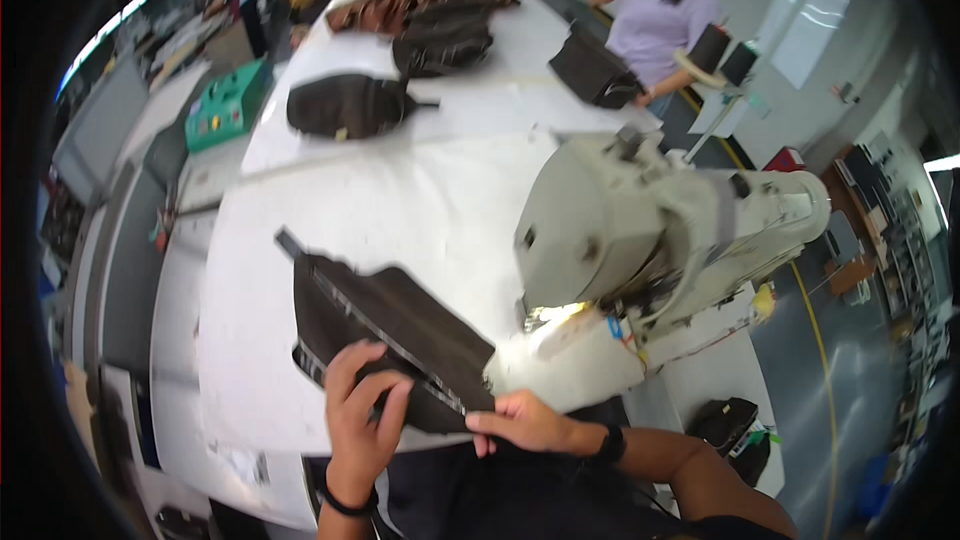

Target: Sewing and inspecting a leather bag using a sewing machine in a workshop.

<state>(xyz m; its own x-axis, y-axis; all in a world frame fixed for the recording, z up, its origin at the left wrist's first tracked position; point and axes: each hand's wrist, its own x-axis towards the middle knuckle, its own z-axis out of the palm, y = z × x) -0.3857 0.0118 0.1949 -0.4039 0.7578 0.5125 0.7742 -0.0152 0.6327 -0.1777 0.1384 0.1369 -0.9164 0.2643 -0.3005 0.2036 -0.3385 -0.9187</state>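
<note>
A dark brown bag (400,310) lies slantwise at the near edge of the white table, a long zipper running across it and a short strap tab at its far left end. My right hand (525,423) pinches its near right corner between thumb and fingers. Over the near left part of the bag is my left hand (362,415), its fingers bent and apart from the thumb. Nothing shows between them, though whether the fingertips touch the bag is hard to tell. Just right of the bag stands a pale industrial sewing machine (620,230), its needle area lit.
Farther up the white table (400,190) lie a dark bag (345,107) and a brown heap (425,5). A person in a lilac top (665,15) touches another dark bag (595,67). Thread cones (710,48) stand behind the machine; a green box (225,108) is at left.
</note>
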